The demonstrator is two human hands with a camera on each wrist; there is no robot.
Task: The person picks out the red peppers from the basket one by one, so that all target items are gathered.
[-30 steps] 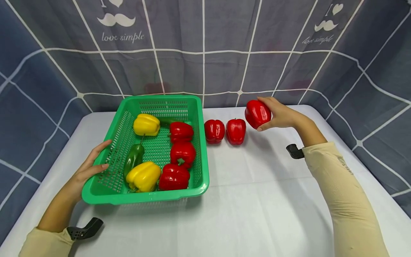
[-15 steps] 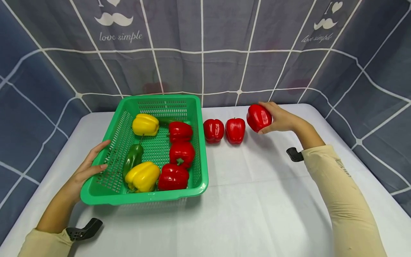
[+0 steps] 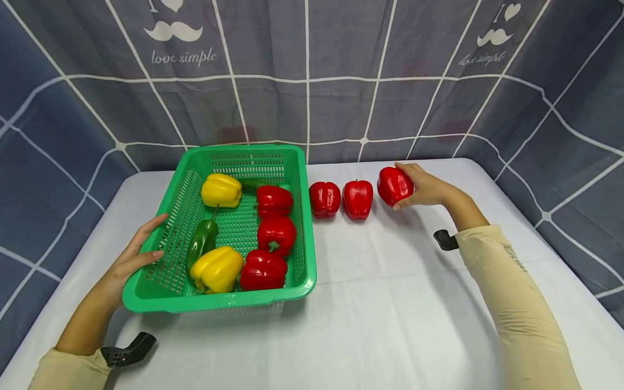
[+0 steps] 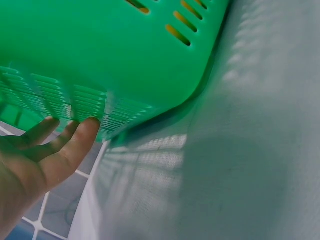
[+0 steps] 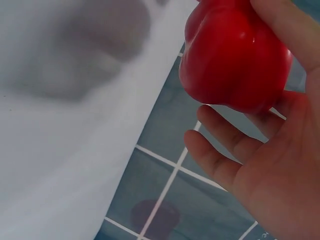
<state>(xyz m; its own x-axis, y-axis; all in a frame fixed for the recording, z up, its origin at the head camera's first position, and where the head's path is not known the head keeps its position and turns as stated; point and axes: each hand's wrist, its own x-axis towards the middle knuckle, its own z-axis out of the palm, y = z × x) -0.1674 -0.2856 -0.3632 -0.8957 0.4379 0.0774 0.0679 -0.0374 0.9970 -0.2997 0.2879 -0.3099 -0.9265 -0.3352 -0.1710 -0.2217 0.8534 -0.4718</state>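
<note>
Your right hand [image 3: 426, 187] has lowered, gripping a red pepper [image 3: 395, 186]; your flat left hand [image 3: 128, 262] touches the green basket [image 3: 302, 216] of peppers.

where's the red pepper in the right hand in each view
Head: the held red pepper is right of centre, at the end of the row of red peppers on the table, in the right hand.
Left wrist: not in it; only the green basket and the left hand.
Right wrist: upper right, against the palm.
Shared landmark: the white tablecloth.
</note>
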